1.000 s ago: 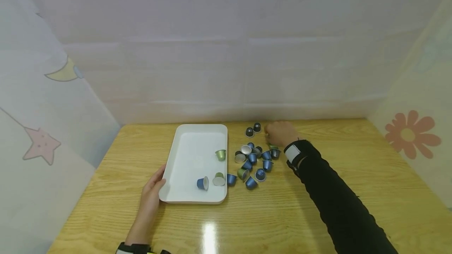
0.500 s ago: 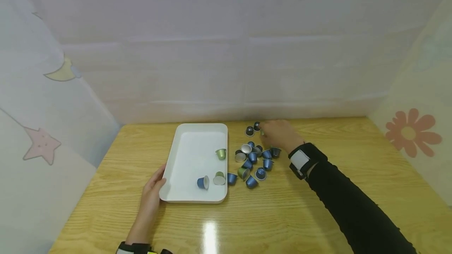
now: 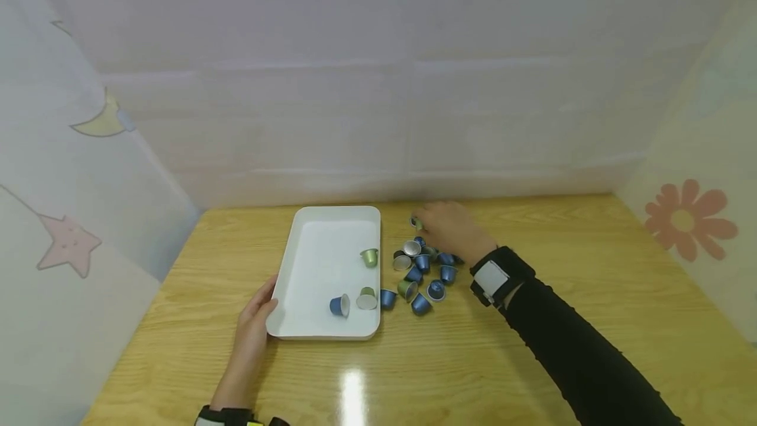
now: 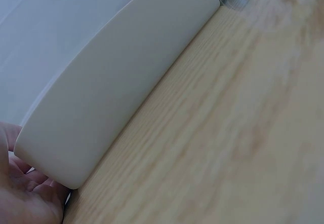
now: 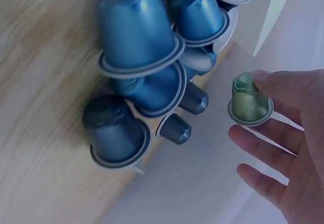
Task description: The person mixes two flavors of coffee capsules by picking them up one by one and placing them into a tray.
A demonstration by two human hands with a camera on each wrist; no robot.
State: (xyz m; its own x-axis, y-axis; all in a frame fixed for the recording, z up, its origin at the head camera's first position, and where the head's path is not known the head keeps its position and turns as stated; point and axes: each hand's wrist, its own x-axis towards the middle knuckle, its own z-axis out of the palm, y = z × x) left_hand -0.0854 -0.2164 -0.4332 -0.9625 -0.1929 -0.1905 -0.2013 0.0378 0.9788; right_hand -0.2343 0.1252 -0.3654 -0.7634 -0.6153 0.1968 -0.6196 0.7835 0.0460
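A green coffee capsule [image 5: 249, 102] is pinched between the thumb and fingers of my right hand [image 3: 454, 232], above the far side of the capsule pile. My left hand [image 3: 253, 324] grips the near left corner of a white tray [image 3: 319, 242], its thumb at the rim. Inside the tray lie a blue capsule [image 3: 338, 306], a green capsule [image 3: 370, 258] and another green one [image 3: 367, 298] showing its pale lid. Blue capsules [image 3: 420, 305] and several dark, green and pale-lidded ones lie loose right of the tray; my right hand hides some.
One blue capsule [image 3: 388, 300] lies right beside the tray's right wall. The wooden table [image 3: 532, 347] meets a pale fabric wall [image 3: 378, 117] at the back, with printed side walls left and right.
My right hand has moved left from the pile's far right side toward the tray, bringing the green capsule along. The left hand and the tray stay put.
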